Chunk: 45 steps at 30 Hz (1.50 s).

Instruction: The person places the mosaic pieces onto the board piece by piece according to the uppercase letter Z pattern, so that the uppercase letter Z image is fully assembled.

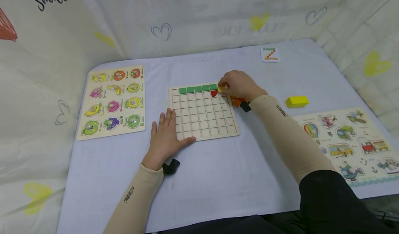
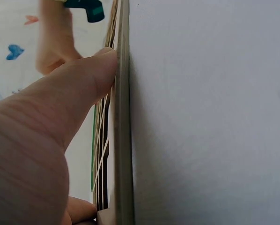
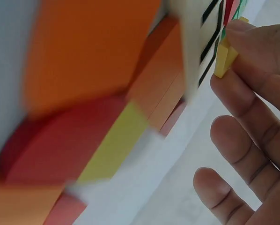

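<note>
Left grip lies spread; right grip pinches.

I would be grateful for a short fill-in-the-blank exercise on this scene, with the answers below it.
The right hand pinches a small ____ piece.
At the grid board's near left corner is the ____ hand.
The row of square tiles on it is ____.
The vehicle puzzle lies to the grid board's ____.

Missing words: yellow; left; green; right.
</note>
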### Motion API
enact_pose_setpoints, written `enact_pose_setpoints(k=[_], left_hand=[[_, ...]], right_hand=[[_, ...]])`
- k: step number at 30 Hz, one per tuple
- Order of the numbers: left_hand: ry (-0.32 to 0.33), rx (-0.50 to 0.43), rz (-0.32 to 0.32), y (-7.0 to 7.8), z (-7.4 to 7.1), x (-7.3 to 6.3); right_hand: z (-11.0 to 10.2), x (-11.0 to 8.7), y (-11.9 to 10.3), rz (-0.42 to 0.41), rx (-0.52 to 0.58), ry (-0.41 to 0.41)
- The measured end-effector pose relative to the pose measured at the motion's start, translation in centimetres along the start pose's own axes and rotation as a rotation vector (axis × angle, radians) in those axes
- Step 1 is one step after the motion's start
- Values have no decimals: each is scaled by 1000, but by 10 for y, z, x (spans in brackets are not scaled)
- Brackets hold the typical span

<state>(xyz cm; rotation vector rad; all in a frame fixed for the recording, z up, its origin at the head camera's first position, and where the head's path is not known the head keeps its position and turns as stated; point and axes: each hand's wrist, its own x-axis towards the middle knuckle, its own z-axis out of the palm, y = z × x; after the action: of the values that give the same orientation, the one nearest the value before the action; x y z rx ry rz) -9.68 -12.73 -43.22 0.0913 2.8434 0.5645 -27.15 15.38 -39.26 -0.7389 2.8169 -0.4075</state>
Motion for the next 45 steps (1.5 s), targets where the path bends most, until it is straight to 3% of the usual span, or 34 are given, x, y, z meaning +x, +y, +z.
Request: enact_pose_setpoints(k=[12,24,30,37,45], left_hand=[[-4,9,4,2,3,0],[2,15,15,2,5,1],[1,15,16,2,5,1],[3,6,17,1,2,2],[7,-8,10,-1,0,1]], right_hand=[[16,13,-24,-139,-50,3],[17,12,-35,-146,-76,-3],[16,9,-24,-126,-16,-17],[6,-1,2,-25,106,-26],[-1,-9,17,18,82,-25]])
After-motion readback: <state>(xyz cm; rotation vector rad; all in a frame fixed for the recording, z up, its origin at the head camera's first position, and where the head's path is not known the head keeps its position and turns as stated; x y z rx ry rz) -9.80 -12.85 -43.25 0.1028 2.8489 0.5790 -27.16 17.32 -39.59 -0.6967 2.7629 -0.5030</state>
